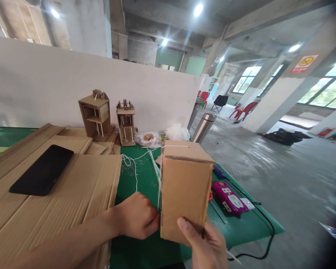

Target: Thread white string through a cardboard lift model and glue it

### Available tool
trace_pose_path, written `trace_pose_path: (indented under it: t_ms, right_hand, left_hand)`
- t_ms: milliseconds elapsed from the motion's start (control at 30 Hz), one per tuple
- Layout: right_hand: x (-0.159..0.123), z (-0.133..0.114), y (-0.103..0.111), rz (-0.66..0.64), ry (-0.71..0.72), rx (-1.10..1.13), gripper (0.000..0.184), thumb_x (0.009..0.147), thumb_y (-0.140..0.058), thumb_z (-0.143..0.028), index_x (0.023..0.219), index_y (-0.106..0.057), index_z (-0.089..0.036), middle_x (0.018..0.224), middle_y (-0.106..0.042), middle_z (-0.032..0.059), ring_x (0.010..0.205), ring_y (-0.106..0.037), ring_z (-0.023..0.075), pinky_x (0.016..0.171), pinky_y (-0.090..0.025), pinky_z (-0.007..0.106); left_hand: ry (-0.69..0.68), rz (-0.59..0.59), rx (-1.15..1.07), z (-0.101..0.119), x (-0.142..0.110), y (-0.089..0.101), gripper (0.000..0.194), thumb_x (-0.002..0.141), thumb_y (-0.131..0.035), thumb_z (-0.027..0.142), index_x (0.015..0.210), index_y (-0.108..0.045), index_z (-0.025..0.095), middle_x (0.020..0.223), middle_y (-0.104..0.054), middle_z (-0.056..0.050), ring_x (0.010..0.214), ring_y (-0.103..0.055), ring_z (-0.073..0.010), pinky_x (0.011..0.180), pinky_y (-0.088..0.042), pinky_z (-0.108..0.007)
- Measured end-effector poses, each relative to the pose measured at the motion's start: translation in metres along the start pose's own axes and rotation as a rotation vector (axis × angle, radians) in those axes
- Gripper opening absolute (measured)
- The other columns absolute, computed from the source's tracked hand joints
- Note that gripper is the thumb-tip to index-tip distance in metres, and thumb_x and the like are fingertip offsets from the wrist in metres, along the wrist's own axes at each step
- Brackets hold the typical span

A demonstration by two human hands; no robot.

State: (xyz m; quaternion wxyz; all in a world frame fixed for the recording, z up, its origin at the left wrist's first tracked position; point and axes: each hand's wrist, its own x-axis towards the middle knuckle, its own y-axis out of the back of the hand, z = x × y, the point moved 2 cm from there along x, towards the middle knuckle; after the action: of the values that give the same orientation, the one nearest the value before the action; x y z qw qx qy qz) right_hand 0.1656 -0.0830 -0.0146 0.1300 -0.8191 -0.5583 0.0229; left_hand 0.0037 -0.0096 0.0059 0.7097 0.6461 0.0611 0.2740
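A brown cardboard box [186, 194] stands upright in my right hand [208, 243], its thumb on the front face and its fingers around the lower right side. Beside the box's lower left edge, my left hand [138, 216] is closed with its knuckles up. A thin white string [158, 190] lies over the box top and drops along its left side to my left fingers, which appear to pinch it. The fingertips themselves are hidden. More of this string lies loosely on the green table [145, 175] behind my left hand.
Cardboard sheets [95, 179] with a black phone [43, 170] cover the left side. Two small cardboard models [96, 114] stand by the white partition [145, 89]. A steel flask [204, 127], a tangled string bundle [177, 132] and a purple power strip [230, 198] are to the right.
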Motion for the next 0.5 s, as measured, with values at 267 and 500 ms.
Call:
trace_pose_path:
  t_ms: [267, 500]
  right_hand:
    - [0.025, -0.003, 0.008, 0.056, -0.201, 0.304, 0.051, 0.062, -0.089, -0.041, 0.108, -0.074, -0.026, 0.098, -0.079, 0.0063, 0.086, -0.074, 0.0276, 0.079, -0.06, 0.043]
    - [0.031, -0.01, -0.001, 0.034, -0.127, 0.378, 0.063, 0.067, -0.084, -0.044, 0.126, -0.065, -0.03, 0.099, -0.079, 0.0047, 0.08, -0.075, 0.0264, 0.085, -0.058, 0.047]
  left_hand:
    - [0.002, 0.005, -0.016, 0.0, 0.002, 0.003, 0.033, 0.088, -0.05, 0.016, 0.055, -0.046, 0.019, 0.053, -0.063, -0.001, 0.042, -0.051, -0.0119, 0.044, -0.022, -0.031]
    - [-0.004, 0.039, -0.04, 0.0, 0.0, 0.0, 0.037, 0.09, -0.046, 0.016, 0.053, -0.042, 0.019, 0.049, -0.059, -0.001, 0.038, -0.048, -0.0115, 0.043, -0.021, -0.031]
